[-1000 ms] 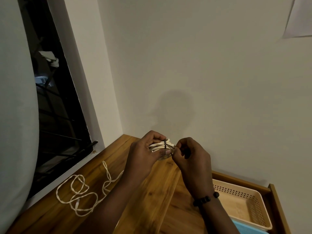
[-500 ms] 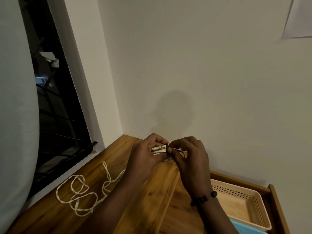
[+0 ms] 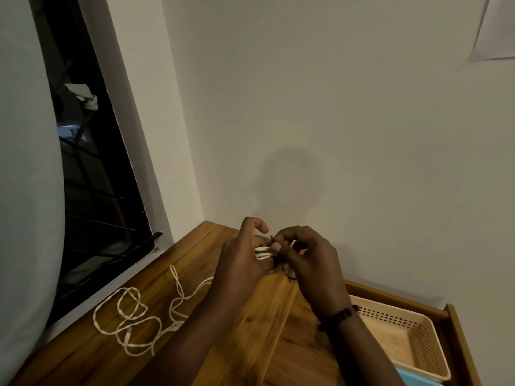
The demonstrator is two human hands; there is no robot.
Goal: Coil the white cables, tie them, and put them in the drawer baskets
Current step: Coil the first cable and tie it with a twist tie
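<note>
above the wooden tabletop [image 3: 250, 338], near the wall corner, we see both hands meeting over a coiled white cable [image 3: 263, 252]. the left hand [image 3: 242, 263] grips the bundle, its fingers curled round the strands with the index finger raised. the right hand [image 3: 309, 260] pinches a thin dark tie [image 3: 271, 240] at the bundle between thumb and fingertips; a dark loop of it hangs below the fingers. we cannot tell whether the tie is fastened. a beaded bracelet [image 3: 338, 317] sits on the right wrist. a second white cable [image 3: 139, 319] lies loose and uncoiled on the tabletop to the left, beside the dark window [image 3: 92, 168]. at the right, a beige perforated basket [image 3: 412, 324] sits in the open drawer [image 3: 457, 330], with the corner of a blue basket [image 3: 418, 380] just beside it.
</note>
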